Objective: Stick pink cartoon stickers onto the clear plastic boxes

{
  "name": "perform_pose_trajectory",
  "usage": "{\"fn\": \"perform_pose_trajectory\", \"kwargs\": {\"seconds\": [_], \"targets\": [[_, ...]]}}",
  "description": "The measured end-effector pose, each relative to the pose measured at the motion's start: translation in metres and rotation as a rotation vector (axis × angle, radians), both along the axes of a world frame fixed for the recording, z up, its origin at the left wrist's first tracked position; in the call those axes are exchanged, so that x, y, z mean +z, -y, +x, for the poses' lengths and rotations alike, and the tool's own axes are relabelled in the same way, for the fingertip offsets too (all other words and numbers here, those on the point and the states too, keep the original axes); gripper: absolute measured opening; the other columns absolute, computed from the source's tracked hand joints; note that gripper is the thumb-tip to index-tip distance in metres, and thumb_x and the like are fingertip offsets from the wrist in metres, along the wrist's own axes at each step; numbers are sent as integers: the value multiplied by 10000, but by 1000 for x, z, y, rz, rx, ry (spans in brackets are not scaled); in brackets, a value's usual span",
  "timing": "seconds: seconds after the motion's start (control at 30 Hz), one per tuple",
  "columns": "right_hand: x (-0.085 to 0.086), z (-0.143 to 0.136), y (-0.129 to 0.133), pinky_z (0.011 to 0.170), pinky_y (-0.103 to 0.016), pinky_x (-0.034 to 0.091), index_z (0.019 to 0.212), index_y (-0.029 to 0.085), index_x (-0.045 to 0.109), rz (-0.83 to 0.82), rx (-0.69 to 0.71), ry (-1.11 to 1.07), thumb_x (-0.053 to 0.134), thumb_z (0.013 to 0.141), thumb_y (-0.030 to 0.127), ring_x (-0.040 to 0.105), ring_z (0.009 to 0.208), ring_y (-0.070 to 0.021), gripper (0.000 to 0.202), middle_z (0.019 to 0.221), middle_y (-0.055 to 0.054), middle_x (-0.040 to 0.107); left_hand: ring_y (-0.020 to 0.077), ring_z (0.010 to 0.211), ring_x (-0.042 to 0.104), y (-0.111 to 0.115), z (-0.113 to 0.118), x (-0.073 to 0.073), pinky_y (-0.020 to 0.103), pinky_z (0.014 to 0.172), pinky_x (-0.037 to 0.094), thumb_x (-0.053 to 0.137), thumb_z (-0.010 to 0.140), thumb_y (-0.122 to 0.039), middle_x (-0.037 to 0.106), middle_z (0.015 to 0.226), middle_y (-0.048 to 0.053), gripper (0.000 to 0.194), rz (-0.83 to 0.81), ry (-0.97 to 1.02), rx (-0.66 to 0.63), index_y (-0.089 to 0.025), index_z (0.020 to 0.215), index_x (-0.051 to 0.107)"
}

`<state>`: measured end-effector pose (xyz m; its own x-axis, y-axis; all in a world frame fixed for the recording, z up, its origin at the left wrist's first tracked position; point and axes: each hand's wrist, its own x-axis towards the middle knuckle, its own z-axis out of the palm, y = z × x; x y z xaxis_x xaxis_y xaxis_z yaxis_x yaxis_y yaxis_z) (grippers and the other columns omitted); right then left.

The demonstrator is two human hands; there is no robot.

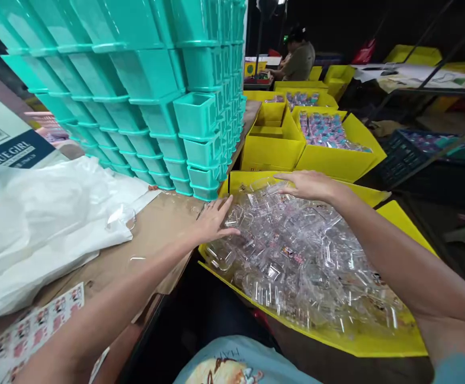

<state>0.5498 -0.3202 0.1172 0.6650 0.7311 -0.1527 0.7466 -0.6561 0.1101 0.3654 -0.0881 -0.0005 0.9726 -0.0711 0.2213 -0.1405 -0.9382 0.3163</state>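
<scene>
My left hand [214, 221] is open, fingers spread, at the left edge of a yellow box [410, 226], close to the table edge. Many clear plastic containers [292, 256], some with small printed stickers, fill this box. Above the far side of the pile, my right hand [306, 185] stretches out with its fingers apart and nothing held. Just beyond my left hand rises a tall stack of turquoise plastic bins [196, 114] on the cardboard-covered table [166, 216].
White plastic bags [52, 213], a sticker sheet [40, 333] and a blue-and-white carton [8, 141] lie at the left. Yellow boxes [336, 160] with packed goods stand beyond. A person [298, 61] sits in the background; a dark crate [408, 160] is at the right.
</scene>
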Motion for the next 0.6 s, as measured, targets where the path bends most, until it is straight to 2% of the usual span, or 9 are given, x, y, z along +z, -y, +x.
{"fn": "perform_pose_trajectory", "kwargs": {"seconds": [0.07, 0.13, 0.2, 0.23, 0.3, 0.33, 0.4, 0.5, 0.6], "targets": [[-2, -1, 7, 863, -475, 482, 1491, 251, 462, 21, 13, 33, 487, 982, 485, 611, 1165, -377, 561, 1371, -161, 616, 392, 1450, 334, -15, -21, 20, 538, 1149, 333, 609, 810, -684, 355, 1544, 251, 1006, 7, -7, -5, -147, 1561, 209], [-4, -11, 12, 816, -490, 491, 1446, 202, 519, 83, 66, 109, 472, 988, 465, 626, 1117, -397, 530, 1312, -194, 640, 351, 1467, 323, -36, -60, 47, 506, 1175, 314, 593, 824, -681, 352, 1571, 198, 934, 38, 10, -11, -189, 1550, 271], [-10, -31, 13, 815, -490, 493, 1368, 163, 587, 214, 230, 129, 479, 988, 413, 633, 1084, -381, 467, 1244, -202, 665, 341, 1468, 326, -54, -111, 63, 523, 1193, 281, 627, 795, -686, 378, 1573, 141, 925, 81, 2, 53, -250, 1543, 300], [-14, -45, 11, 839, -482, 493, 1339, 163, 604, 296, 356, 83, 475, 993, 383, 632, 1081, -356, 429, 1226, -190, 671, 356, 1477, 303, -60, -137, 64, 554, 1196, 258, 646, 775, -691, 378, 1576, 136, 955, 110, -31, 122, -259, 1548, 289], [-26, -81, 3, 884, -441, 492, 1294, 186, 621, 408, 648, -114, 465, 1007, 337, 630, 1061, -288, 360, 1198, -145, 677, 401, 1455, 326, -62, -183, 51, 623, 1179, 232, 663, 732, -719, 438, 1536, 145, 956, 154, -160, 247, -261, 1515, 362], [-34, -100, -2, 871, -414, 495, 1263, 196, 632, 409, 780, -228, 466, 1011, 316, 632, 1021, -257, 325, 1159, -124, 683, 396, 1412, 397, -60, -201, 40, 609, 1157, 285, 653, 746, -711, 487, 1494, 151, 882, 140, -223, 299, -254, 1469, 434], [-51, -135, -16, 807, -390, 490, 1143, 184, 667, 355, 956, -324, 488, 1001, 264, 623, 906, -234, 242, 1016, -99, 688, 324, 1267, 555, -53, -221, 14, 489, 1072, 431, 586, 845, -635, 586, 1371, 136, 617, 73, -259, 399, -238, 1318, 576], [-73, -164, -35, 770, -407, 451, 974, 143, 673, 306, 1062, -186, 507, 975, 169, 591, 810, -239, 168, 864, -85, 659, 242, 1002, 642, -42, -225, -9, 381, 890, 515, 526, 916, -526, 669, 1076, 90, 369, 28, -200, 423, -219, 1068, 662], [-72, -158, -32, 783, -396, 423, 960, 138, 663, 263, 1063, -155, 487, 987, 154, 576, 812, -228, 179, 866, -82, 656, 280, 958, 623, -38, -228, -9, 427, 841, 519, 638, 798, -614, 649, 1042, 91, 494, 98, -208, 313, -221, 1098, 640]]}}
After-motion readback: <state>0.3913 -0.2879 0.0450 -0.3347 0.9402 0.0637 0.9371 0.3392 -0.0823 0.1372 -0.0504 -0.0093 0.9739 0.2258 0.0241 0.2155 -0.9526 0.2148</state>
